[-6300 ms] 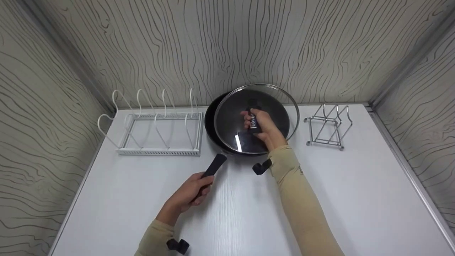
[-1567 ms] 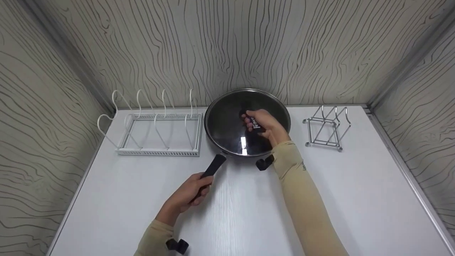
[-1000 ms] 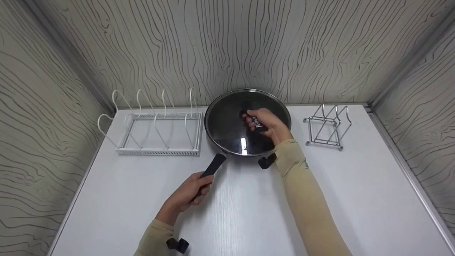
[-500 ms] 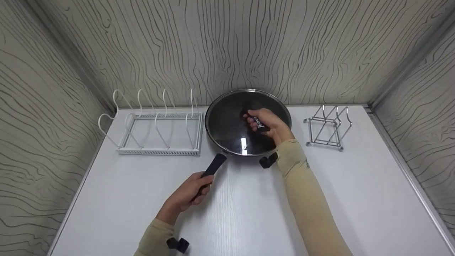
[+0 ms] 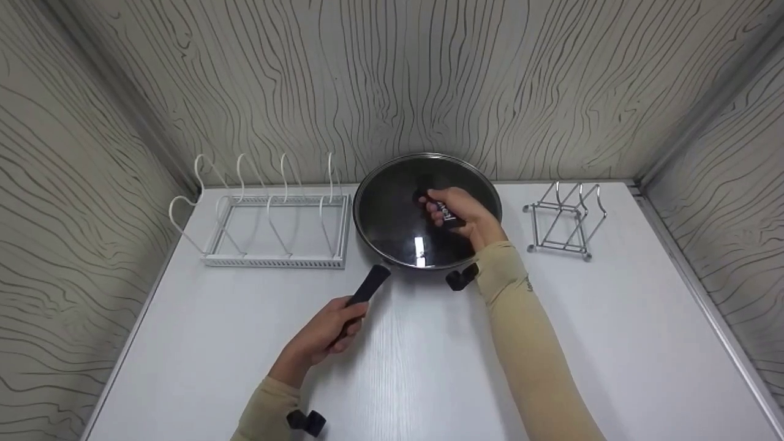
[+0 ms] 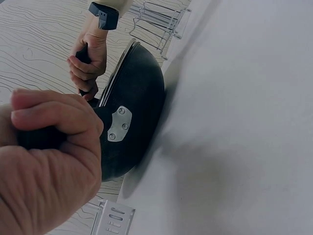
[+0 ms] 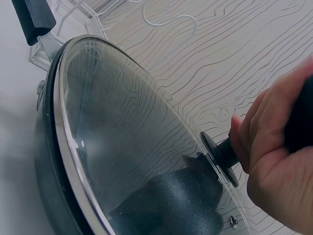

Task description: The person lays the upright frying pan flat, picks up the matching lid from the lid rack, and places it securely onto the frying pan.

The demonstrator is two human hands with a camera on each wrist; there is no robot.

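A dark frying pan (image 6: 142, 93) with a long black handle (image 5: 371, 283) stands at the back middle of the table. My left hand (image 5: 326, 331) grips that handle, fingers wrapped round it. A round glass lid (image 5: 392, 214) with a metal rim covers the pan; in the right wrist view the lid (image 7: 112, 107) lies along the pan's rim. My right hand (image 5: 456, 208) holds the lid's upright black knob (image 7: 226, 154), which bears white lettering. Part of the knob is hidden by the fingers.
Left of the pan stands a white rack (image 5: 275, 262) with several tall wire loops, close to the pan's side. A small chrome wire rack (image 5: 558, 245) stands to the right. Patterned walls (image 5: 392, 79) close off the back and sides of the white table (image 5: 429, 367).
Earlier the lid was offset to the right above the pan; it has since come down and left onto the rim. Over the last second almost nothing moves. The left hand keeps its place.
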